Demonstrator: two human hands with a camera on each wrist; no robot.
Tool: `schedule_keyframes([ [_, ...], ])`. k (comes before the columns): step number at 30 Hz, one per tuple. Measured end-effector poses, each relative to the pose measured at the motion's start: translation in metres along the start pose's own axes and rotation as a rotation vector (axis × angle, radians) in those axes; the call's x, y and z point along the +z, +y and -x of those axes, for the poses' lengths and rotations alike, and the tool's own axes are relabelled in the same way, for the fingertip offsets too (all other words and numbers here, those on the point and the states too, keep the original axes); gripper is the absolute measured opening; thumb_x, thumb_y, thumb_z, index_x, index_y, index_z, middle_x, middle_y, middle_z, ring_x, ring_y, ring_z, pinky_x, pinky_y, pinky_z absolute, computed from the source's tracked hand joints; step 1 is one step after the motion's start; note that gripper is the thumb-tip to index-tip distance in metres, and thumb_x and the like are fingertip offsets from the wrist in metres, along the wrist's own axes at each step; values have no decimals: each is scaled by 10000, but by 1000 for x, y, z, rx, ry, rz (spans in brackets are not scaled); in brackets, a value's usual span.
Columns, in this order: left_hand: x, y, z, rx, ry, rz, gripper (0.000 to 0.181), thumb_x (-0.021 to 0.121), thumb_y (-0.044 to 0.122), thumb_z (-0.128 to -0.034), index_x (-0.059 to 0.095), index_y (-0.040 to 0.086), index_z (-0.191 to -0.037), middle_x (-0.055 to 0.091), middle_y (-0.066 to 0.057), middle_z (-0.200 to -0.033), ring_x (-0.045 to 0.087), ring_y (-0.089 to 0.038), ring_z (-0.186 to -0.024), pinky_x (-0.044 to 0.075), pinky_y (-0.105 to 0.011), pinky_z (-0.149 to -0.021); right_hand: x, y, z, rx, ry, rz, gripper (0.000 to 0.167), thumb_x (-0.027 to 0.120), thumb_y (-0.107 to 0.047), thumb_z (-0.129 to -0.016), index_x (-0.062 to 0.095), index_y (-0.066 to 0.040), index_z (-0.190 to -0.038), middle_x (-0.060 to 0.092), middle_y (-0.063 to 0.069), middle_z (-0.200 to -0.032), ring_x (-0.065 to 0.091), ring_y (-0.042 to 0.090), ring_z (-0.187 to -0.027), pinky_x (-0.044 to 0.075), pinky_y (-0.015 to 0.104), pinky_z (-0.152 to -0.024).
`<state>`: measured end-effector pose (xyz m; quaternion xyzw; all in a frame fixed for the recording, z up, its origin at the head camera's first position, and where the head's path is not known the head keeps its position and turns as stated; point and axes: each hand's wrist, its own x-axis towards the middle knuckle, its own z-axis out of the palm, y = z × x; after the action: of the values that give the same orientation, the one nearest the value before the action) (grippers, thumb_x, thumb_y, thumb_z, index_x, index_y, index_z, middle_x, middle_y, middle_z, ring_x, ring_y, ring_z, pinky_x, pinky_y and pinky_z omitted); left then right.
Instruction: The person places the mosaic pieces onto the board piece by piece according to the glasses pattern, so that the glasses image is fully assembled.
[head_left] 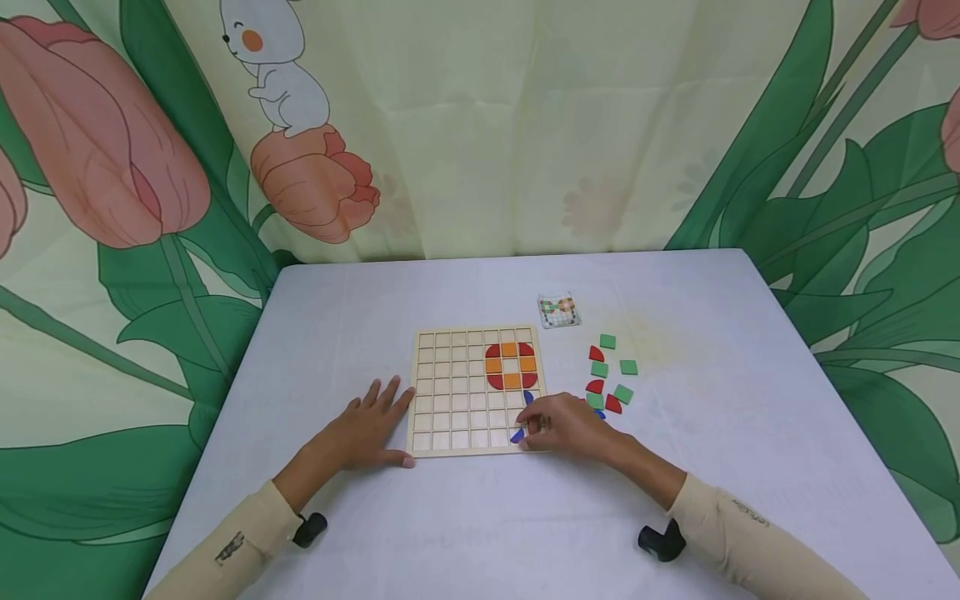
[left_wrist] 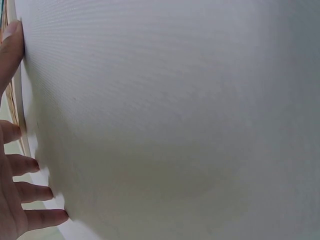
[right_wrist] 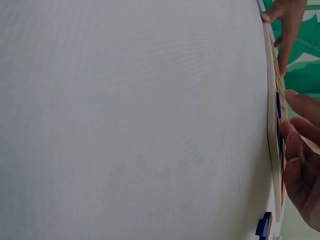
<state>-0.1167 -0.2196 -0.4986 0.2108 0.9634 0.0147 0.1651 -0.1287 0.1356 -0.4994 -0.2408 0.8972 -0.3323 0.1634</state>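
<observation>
Plainly, the left hand (head_left: 371,429) lay spread against the left edge of the board (head_left: 457,403), seemingly light and stiff. At its right lay 2 blue pieces (head_left: 517,436), probably thin, hard and slick, best pinched by opposite edges; whether the right hand (head_left: 564,427) there gripped anything couldn't be told.

The person wears long sleeves in a light beige colour; the cloth looks smooth, with a few soft folds. The left sleeve (head_left: 225,542) bears a small dark printed marking on its outer side, and the right sleeve (head_left: 757,542) has a similar dark marking, but both are too small to be read. Below each cuff sits a black device, the left one (head_left: 310,530) with a rounded end, the right one (head_left: 663,542) also compact and rounded. The left hand (head_left: 367,425) and the right hand (head_left: 566,425) are bare
</observation>
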Motion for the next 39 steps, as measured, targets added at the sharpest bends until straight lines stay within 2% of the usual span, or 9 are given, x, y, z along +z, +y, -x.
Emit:
schedule_keyframes([
  [5, 0, 0, 0, -4, 2, 0, 1132, 660, 757, -775, 236, 112, -1603, 189, -234, -1653, 211, -521, -1489, 365, -680, -1076, -9, 8, 3, 17, 8, -47, 330, 859, -273, -801, 765, -156, -1095, 631, -144, -784, 558, 110, -749, 483, 218, -592],
  [13, 0, 1, 0, -8, 6, -5, 1130, 668, 750, -774, 244, 105, -1600, 198, -237, -1650, 223, -523, -1484, 371, -680, -1071, -32, 34, 5, 6, 18, -105, 335, 828, -317, -834, 747, -182, -1131, 660, -117, -878, 534, 118, -649, 443, 213, -540],
  [19, -2, 2, 2, -4, 11, 2, 1124, 671, 745, -776, 253, 99, -1596, 203, -241, -1648, 227, -526, -1481, 372, -682, -1068, -56, 60, 3, 2, 97, -110, 312, 781, -286, -887, 738, -133, -1155, 713, -35, -958, 560, 131, -642, 481, 233, -537],
  [23, 0, 1, 1, 0, 12, 6, 1126, 672, 747, -773, 255, 101, -1596, 204, -241, -1647, 228, -530, -1479, 369, -689, -1065, -77, 77, -1, 54, 144, -110, 307, 768, -254, -900, 736, -99, -1163, 725, 55, -1045, 586, 170, -674, 512, 252, -551],
  [31, 4, -1, 0, 4, 15, -2, 1130, 654, 763, -774, 246, 108, -1600, 199, -235, -1651, 224, -525, -1483, 371, -686, -1065, -108, 111, -10, 143, 201, 6, 273, 729, -170, -931, 722, -112, -1197, 683, 101, -1171, 572, 224, -805, 523, 244, -615],
  [34, 4, -1, 0, 3, 10, 7, 1129, 655, 761, -775, 245, 108, -1601, 191, -234, -1653, 214, -525, -1486, 365, -687, -1070, -115, 119, -13, 167, 211, 51, 322, 720, -139, -935, 704, -95, -1254, 636, 123, -1195, 569, 233, -865, 522, 230, -655],
  [39, 2, -1, 0, 0, 2, 8, 1128, 640, 770, -780, 237, 113, -1604, 178, -229, -1658, 200, -521, -1492, 362, -681, -1077, -123, 127, -19, 221, 175, 97, 424, 716, -198, -944, 646, -106, -1352, 580, 158, -1220, 534, 266, -994, 496, 274, -758],
])
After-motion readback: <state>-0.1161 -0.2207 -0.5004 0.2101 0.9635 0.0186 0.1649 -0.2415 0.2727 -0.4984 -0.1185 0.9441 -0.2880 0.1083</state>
